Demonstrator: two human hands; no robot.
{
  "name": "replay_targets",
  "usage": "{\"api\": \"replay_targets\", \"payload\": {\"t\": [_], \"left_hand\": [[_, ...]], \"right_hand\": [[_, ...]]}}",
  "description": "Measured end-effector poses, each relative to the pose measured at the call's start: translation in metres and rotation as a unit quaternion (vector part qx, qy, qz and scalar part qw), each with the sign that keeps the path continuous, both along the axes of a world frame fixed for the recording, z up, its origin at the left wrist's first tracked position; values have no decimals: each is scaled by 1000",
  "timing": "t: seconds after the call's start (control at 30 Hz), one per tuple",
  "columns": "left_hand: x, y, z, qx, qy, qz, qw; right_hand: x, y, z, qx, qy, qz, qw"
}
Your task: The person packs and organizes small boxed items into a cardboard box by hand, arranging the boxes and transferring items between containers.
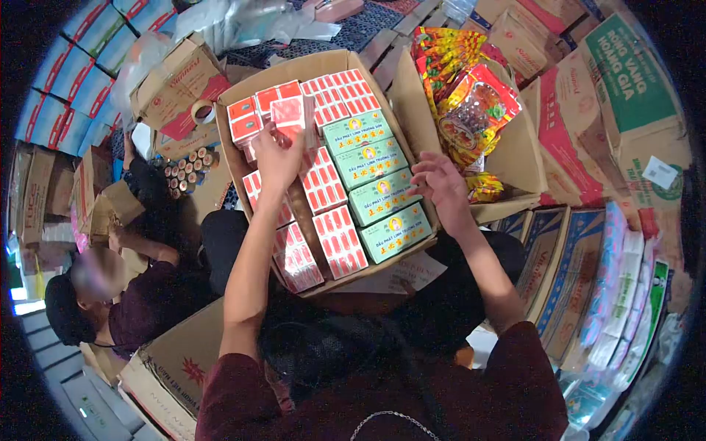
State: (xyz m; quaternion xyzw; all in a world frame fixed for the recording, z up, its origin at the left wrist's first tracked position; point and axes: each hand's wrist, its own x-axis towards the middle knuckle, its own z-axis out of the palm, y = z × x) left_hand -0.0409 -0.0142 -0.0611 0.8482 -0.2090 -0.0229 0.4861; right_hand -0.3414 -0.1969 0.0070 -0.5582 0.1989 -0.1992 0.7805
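Observation:
My left hand [277, 156] is at the upper left of an open cardboard box [334, 62], its fingers closed on a red and white pack [287, 112] above other red packs. My right hand [443, 187] is held over the box's right edge, fingers apart and somewhat curled, holding nothing. Beside it, green boxes [379, 195] stand in a column along the right side of the carton. Wrapped red and white packs [339, 241] fill the lower left, with a narrow dark gap between two stacks.
To the right, another open carton [529, 158] holds red and yellow bags [478, 110]. A co-worker [147, 294] in a dark cap sits at the left near small round jars [193, 170]. Stacked cartons [559, 272] and wrapped packages [625, 294] surround the spot.

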Motion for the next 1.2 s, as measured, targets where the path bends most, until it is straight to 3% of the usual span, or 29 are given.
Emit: {"api": "replay_targets", "payload": {"t": [0.13,0.23,0.4,0.5,0.63,0.7,0.77,0.83,0.93,0.97,1.0,1.03,1.07,1.13,1.2], "left_hand": [[-8,4,-7,63,-121,34,990],[-5,11,9,40,-1,-47,998],[-3,14,0,86,-70,-75,991],[5,23,1,61,56,-96,992],[8,34,11,87,68,-146,983],[4,27,16,106,31,-129,985],[5,14,7,122,18,-129,984],[14,10,-8,100,-78,-114,985],[13,16,-2,128,-90,-162,974],[13,18,0,144,-92,-181,969],[12,18,3,144,-96,-184,968],[9,18,6,146,-67,-186,969],[7,19,10,148,-37,-188,970],[7,19,13,150,-8,-190,970],[5,16,5,184,-85,-170,964]], "right_hand": [[0,-2,1,11,1,2,1000],[0,-2,0,17,4,8,1000],[-1,0,3,6,3,8,1000],[-4,-10,6,4,-7,3,1000],[-22,-58,25,-21,-85,-125,988],[-35,-82,50,-59,-84,-352,930],[-66,-128,42,-47,-83,-436,895],[-87,-171,19,-21,-95,-496,863],[-109,-222,-16,-44,125,-333,934],[-107,-223,-24,-43,121,-337,933],[-100,-221,-33,-84,244,-234,937],[-92,-218,-43,-121,360,-125,916],[-84,-217,-57,-117,358,-128,918],[-71,-221,-84,-372,475,6,797],[-74,-224,-100,-371,444,-25,816]]}}
